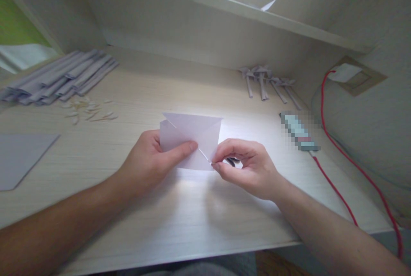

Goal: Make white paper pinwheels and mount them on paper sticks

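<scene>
Over the desk, mid-fold on the white paper

From my head camera: my left hand (150,160) clamps the white paper (192,139) with its thumb across the folded flap, while my right hand (247,166) pinches its lower corner shut; I judge a crease is being set, and next calls for pressing along that diagonal edge. Left of the paper lie folded strips (61,76) and scraps (90,111); right of it, rolled pieces (268,81) and a red cable (340,201) on the pale wooden desk (192,216), under a shelf (224,6)

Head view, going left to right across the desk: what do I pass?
Flat grey sheet → stack of folded strips → left hand → white paper → right hand → blurred device → red cable.
</scene>
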Tool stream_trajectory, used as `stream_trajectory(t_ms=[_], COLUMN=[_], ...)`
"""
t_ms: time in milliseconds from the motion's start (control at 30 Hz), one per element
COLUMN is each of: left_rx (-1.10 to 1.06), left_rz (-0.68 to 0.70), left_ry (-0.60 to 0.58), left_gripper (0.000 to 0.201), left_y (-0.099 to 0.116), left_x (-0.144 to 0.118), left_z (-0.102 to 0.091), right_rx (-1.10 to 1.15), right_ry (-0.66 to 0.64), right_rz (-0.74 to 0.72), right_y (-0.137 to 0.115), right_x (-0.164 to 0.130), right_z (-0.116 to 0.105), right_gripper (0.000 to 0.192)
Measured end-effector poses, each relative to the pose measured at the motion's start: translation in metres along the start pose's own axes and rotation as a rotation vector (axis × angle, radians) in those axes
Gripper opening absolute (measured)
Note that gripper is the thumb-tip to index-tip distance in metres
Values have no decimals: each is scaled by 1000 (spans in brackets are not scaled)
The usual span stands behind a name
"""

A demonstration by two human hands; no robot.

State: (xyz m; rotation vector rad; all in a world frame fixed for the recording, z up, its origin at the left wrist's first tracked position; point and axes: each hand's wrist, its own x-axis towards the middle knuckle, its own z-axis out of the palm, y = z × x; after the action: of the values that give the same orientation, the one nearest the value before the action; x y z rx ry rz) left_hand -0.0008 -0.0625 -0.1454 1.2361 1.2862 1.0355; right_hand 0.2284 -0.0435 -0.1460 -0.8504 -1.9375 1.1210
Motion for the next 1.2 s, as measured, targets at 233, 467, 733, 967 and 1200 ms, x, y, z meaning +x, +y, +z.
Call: stream_trajectory(t_ms=[233, 467, 733, 967, 1200], left_rx=[10, 0, -21, -3, -2], left_rz=[-9, -15, -5, 1, -1], left_ry=[-4, -8, -17, 0, 11], left_gripper=[28, 27, 27, 30, 32], left_y=[0, 1, -1, 0, 1], left_x=[0, 0, 0, 0, 0], left_z=[1, 2, 2, 3, 2], right_rx=[-20, -50, -44, -26, 16], right_ry=[4, -13, -5, 4, 32], right_rz=[-29, -33, -16, 0, 13], right_y=[2, 4, 5, 7, 6], right_x=[-2, -2, -4, -4, -3], right_z=[0, 0, 0, 0, 1], right_gripper=[22, 23, 24, 23, 17])
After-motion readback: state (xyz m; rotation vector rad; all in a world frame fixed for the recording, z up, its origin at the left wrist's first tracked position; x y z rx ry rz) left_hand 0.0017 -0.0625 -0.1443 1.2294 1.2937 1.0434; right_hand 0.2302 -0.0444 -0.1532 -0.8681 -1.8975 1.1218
